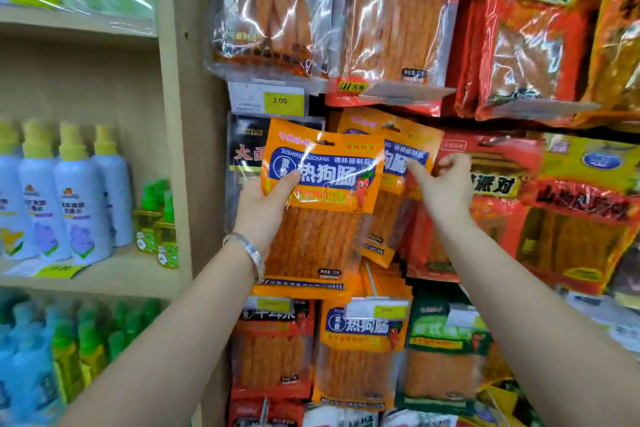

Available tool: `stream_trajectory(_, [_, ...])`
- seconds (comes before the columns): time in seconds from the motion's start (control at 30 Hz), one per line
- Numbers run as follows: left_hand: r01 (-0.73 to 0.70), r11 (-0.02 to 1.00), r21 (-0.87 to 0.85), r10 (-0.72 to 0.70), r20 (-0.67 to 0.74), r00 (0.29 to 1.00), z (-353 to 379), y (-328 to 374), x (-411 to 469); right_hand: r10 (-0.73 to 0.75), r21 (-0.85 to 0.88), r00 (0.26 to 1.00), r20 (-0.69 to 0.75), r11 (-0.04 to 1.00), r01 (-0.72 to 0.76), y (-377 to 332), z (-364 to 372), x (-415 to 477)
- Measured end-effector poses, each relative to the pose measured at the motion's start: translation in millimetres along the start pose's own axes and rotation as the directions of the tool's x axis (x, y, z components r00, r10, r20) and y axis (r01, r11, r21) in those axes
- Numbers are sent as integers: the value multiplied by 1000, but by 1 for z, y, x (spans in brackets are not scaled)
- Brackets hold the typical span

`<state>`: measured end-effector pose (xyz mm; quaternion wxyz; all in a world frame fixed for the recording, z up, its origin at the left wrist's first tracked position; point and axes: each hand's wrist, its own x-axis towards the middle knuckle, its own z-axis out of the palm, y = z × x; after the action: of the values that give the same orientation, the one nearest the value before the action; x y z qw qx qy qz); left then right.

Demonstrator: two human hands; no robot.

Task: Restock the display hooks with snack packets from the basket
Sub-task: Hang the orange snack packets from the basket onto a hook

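Note:
My left hand (265,206) grips an orange snack packet (322,204) with a blue label, thumb on its front, and holds it up against the display wall. Just behind it to the right hangs a second orange packet (398,156) of the same kind. My right hand (445,185) pinches that second packet at its blue label, the other fingers curled. More of the same orange packets (360,354) hang one row below. The hooks are hidden behind the packets. No basket is in view.
Red and clear packets of spicy strips (391,28) fill the rows above and to the right. A yellow price tag (280,100) reads 2.00. A wooden shelf unit (173,135) stands at left with spray bottles (79,198) and small green bottles (156,215).

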<state>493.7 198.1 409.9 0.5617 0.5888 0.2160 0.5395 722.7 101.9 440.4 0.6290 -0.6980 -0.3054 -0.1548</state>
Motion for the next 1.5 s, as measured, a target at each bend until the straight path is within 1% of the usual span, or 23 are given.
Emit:
stream_trajectory(0.07, [1,1000,6,-1,5,1000,5,0,-2,-69,55,997,21,996,67,1,0,-4])
stream_trajectory(0.13, [-4,1000,24,3,23,1000,10,0,-2,-140,133,986,90,983,128,-1,-3,-10])
stream_trajectory(0.17, [-9,999,31,8,33,999,13,-1,-2,-142,208,979,149,972,110,-4,-3,-14])
stream_trajectory(0.23, [-7,999,36,6,42,999,21,0,-3,-123,374,957,263,927,17,-15,-4,-20])
stream_trajectory(0.3, [-8,998,56,5,64,998,29,3,-6,-120,431,940,318,902,-30,-22,-5,-24])
stream_trajectory(0.37, [-53,994,98,41,116,992,38,5,-7,-119,451,938,324,892,-42,-25,-7,-26])
stream_trajectory(0.47, [-189,969,157,171,120,978,48,13,-4,-165,503,960,228,864,29,-29,-15,-20])
stream_trajectory(0.53, [-306,926,220,275,163,948,53,21,1,-208,448,959,191,888,103,-31,-20,-13])
stream_trajectory(0.6, [-439,847,301,370,259,892,60,32,5,-252,386,955,159,906,175,-33,-22,-7])
stream_trajectory(0.67, [-531,762,371,423,336,842,67,40,8,-257,376,958,129,906,193,-36,-24,1])
stream_trajectory(0.73, [-544,728,417,428,342,836,73,42,11,-245,369,962,123,911,184,-37,-23,8])
stream_trajectory(0.9, [-543,719,433,435,329,838,73,36,12,-261,271,953,151,938,214,-33,-17,22])
stream_trajectory(1.03, [-568,681,463,431,374,821,75,19,12,-253,218,962,101,949,227,-19,-15,19])
stream_trajectory(1.1, [-573,632,522,381,435,816,77,0,10,-238,196,969,72,955,220,-9,-16,9])
stream_trajectory(1.13, [-562,602,567,334,460,823,77,-11,9,-277,130,959,52,954,269,-2,-17,5])
stream_trajectory(1.17, [-547,567,616,289,473,832,77,-24,7,-364,17,931,29,931,364,8,-17,1])
stream_trajectory(1.2, [-540,529,655,265,477,838,76,-35,5,-483,-117,876,22,869,482,17,-17,-2])
stream_trajectory(1.27, [-562,464,685,289,482,827,75,-54,-1,-693,-329,715,94,656,679,34,-17,-8])
stream_trajectory(1.3, [-574,436,693,304,487,819,75,-63,-4,-748,-384,644,157,555,738,41,-15,-10])
stream_trajectory(1.33, [-580,400,710,307,493,814,75,-71,-6,-772,-417,596,224,476,774,49,-12,-10])
stream_trajectory(1.37, [-579,354,735,293,501,814,75,-79,-8,-768,-439,569,295,420,794,55,-9,-11])
stream_trajectory(1.4, [-569,306,763,264,506,821,75,-85,-9,-745,-457,560,363,381,804,59,-6,-11])
stream_trajectory(1.5, [-504,215,836,146,483,863,78,-94,0,-646,-506,588,486,341,792,63,6,-6])
